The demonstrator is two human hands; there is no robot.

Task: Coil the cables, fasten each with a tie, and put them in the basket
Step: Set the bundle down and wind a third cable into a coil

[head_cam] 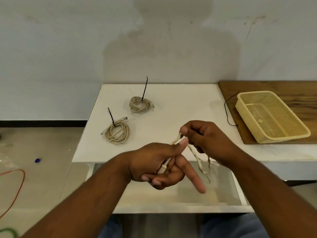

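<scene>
A loose beige cable [196,156] runs between both hands over the table's front edge. My left hand [154,164] grips one end of it, index finger stretched out. My right hand [204,136] pinches the cable higher up, and its loops hang down below. Two coiled beige cables lie on the white table, one [117,133] near the left edge and one [139,103] farther back. Each carries a black tie that sticks up. The yellow mesh basket [291,134] stands at the right with nothing in it.
A brown wooden board [274,86] lies under the basket, with a thin black wire [227,112] beside it. A white drawer or shelf [171,203] is open below the table [180,100]. Orange wire [18,186] and a blue cap [37,160] lie on the floor at the left.
</scene>
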